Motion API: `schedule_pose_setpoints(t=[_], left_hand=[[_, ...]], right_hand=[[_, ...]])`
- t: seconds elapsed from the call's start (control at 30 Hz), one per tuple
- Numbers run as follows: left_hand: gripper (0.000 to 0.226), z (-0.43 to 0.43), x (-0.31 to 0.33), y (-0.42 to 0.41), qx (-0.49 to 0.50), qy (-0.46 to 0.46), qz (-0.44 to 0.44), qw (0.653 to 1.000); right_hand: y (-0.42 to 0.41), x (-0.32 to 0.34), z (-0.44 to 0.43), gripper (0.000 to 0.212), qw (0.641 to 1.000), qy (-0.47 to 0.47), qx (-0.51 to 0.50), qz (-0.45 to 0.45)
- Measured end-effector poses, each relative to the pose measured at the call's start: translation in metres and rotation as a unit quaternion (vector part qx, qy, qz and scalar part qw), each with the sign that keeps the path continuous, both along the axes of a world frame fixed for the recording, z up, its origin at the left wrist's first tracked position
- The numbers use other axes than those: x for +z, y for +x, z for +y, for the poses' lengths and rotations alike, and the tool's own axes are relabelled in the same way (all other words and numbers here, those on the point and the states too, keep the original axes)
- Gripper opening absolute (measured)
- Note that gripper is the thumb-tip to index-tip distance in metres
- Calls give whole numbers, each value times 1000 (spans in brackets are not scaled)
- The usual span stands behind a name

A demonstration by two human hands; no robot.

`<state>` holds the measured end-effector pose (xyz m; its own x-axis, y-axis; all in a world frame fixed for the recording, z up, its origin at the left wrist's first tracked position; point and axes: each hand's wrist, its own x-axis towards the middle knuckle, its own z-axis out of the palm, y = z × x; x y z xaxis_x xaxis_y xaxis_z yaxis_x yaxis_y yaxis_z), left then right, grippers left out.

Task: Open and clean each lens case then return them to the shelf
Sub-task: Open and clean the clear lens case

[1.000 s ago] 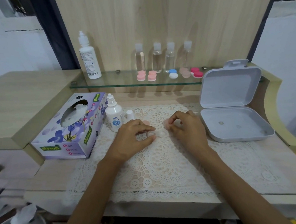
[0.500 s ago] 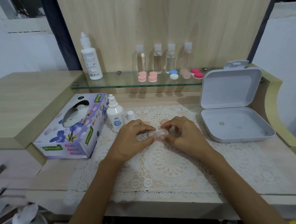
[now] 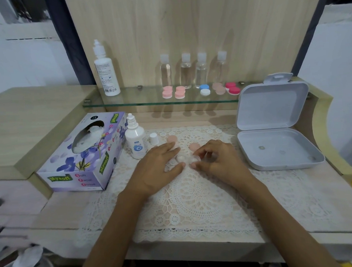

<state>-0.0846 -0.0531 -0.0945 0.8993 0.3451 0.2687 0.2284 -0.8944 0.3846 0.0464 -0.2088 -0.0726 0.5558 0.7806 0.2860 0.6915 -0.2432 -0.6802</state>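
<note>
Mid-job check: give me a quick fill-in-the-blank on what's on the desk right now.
1. The grey box at the right stands ____.
2. ____ clear bottles stand on the glass shelf.
3. ____ peach caps lie loose on the lace mat.
4. The tissue box lies ____ of the dropper bottle.
Missing: open; four; two; left.

Nearer us than our left hand [image 3: 158, 167] and right hand [image 3: 218, 161], open lace mat [image 3: 196, 204] stretches. A dropper bottle [image 3: 136, 143] stands just left of our left hand, with a tissue box [image 3: 83, 155] farther left. An open grey box [image 3: 275, 148] blocks the right hand's outer side. Two pink lids [image 3: 172, 139] lie just past our fingertips.
</note>
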Motion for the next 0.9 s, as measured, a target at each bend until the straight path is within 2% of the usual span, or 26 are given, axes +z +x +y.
schedule_pose_setpoints(t=[0.37, 0.6, 0.9], left_hand=[[84, 4, -6, 2, -27, 41, 47, 998], [75, 4, -7, 3, -31, 21, 49, 998], [86, 5, -8, 3, -33, 2, 37, 999]], right_hand=[[-2, 7, -11, 29, 997, 28, -54, 47], [0, 18, -35, 20, 992, 76, -91, 51], [37, 24, -75, 19, 978, 91, -185, 30]])
